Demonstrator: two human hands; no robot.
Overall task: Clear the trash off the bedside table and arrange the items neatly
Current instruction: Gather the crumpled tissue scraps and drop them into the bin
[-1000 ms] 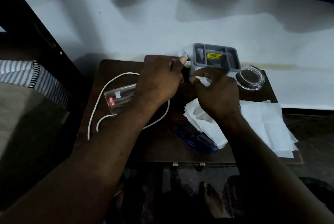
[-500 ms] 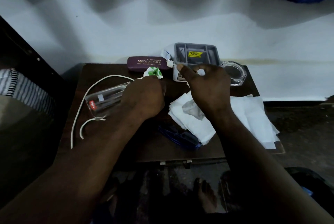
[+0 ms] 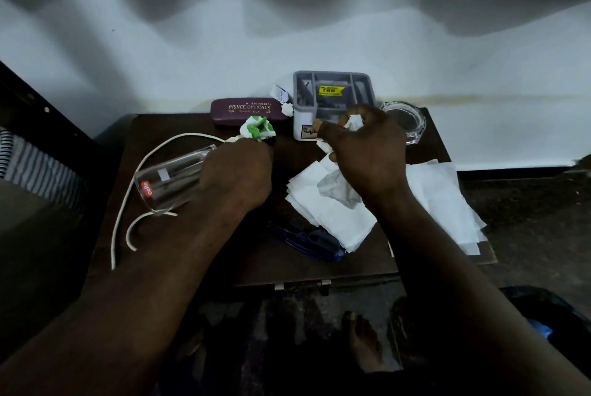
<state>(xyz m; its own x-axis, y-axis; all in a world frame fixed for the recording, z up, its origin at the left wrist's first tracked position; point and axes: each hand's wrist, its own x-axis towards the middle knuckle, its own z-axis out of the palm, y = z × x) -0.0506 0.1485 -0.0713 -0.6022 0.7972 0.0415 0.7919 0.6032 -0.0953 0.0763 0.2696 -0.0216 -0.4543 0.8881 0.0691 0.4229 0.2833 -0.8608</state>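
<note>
1. Centrally, tabletop (image 3: 153, 128): dark wood set against a pale wall, carrying everything listed below.
2. Sheets (image 3: 332, 219): a loose white stack fanned over the right half and partly under the right forearm. They look light and limp and are likely to slide apart. Best gathered from the stack's edge, or simply crushed in a fist.
3. Left hand (image 3: 236, 175): back uppermost, beside the mouth of the glass. Its fingers curl under, hidden at the wrapper's near edge; whether they have hold of it cannot be told.
4. Right hand (image 3: 364, 152): in front of the organizer, fingers closed round the scraps.
5. Glass (image 3: 169, 178): a clear tumbler on its side, lying over the cable (image 3: 124, 203). Rigid, smooth, breakable and free to roll; take it round the barrel.
6. Organizer (image 3: 332, 92): grey, compartmented, upright at the back edge.
7. Case (image 3: 246, 109): maroon, probably hard-shelled, lying just behind the wrapper.
8. Wrapper (image 3: 257, 128): crumpled, green and white. Probably near-weightless and springy, so a pinch anywhere should serve.
9. Scraps (image 3: 353, 122): crumpled white paper showing above and below the right fist. Soft and compressible; small bits could drop out.
10. Ball (image 3: 287, 109): a small white wad between case and organizer. It suits a fingertip pinch.
</note>
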